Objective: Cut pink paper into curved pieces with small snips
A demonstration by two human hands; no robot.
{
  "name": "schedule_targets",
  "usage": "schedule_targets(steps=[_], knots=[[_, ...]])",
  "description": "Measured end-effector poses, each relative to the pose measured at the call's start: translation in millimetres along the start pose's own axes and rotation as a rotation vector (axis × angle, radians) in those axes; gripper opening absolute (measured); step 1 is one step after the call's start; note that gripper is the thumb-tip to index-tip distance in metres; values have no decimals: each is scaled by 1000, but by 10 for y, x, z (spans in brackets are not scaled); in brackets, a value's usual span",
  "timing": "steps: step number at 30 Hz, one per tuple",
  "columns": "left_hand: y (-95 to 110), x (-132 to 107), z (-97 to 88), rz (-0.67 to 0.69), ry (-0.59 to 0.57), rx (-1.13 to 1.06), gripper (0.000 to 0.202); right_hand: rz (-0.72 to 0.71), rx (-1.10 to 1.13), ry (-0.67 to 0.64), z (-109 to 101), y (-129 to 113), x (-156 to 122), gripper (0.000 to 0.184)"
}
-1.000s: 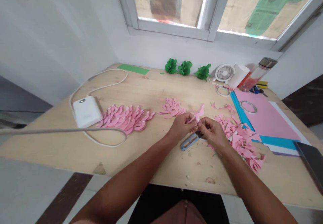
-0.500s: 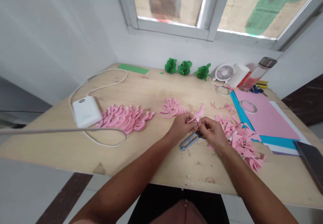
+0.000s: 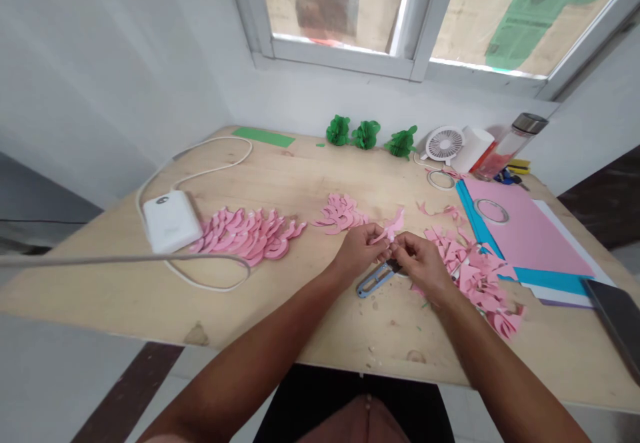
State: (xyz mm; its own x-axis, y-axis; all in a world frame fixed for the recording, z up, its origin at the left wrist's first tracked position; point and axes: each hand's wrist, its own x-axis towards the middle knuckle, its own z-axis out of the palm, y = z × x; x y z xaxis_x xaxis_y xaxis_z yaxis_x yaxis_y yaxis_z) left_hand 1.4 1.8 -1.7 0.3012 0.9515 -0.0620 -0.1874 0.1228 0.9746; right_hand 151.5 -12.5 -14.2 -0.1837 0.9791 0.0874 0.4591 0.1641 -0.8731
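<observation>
Both my hands meet over the middle of the wooden table (image 3: 300,183). My left hand (image 3: 359,251) pinches a small pink paper piece (image 3: 393,224) that sticks up between the two hands. My right hand (image 3: 424,264) is closed on the same pink piece from the right side. A blue-grey thread snipper (image 3: 373,282) lies on the table just under and in front of my hands. Pink paper scraps (image 3: 477,276) are heaped right of my right hand. Curved pink cut-outs (image 3: 250,233) lie in a row to the left, and a smaller pile of pink cut-outs (image 3: 341,211) lies behind my hands.
A white power bank (image 3: 171,220) with a looping white cable (image 3: 210,163) sits at the left. Green paper balls (image 3: 366,134), a small white fan (image 3: 445,143), a bottle (image 3: 507,144), tape rings (image 3: 493,211) and stacked coloured sheets (image 3: 530,236) are at the back and right.
</observation>
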Motion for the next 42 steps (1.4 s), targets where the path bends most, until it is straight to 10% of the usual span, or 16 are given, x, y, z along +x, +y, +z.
schedule_targets(steps=[42], knots=[[2, -4, 4, 7, -5, -16, 16, -16, -53, -21, -3, -10, -14, 22]])
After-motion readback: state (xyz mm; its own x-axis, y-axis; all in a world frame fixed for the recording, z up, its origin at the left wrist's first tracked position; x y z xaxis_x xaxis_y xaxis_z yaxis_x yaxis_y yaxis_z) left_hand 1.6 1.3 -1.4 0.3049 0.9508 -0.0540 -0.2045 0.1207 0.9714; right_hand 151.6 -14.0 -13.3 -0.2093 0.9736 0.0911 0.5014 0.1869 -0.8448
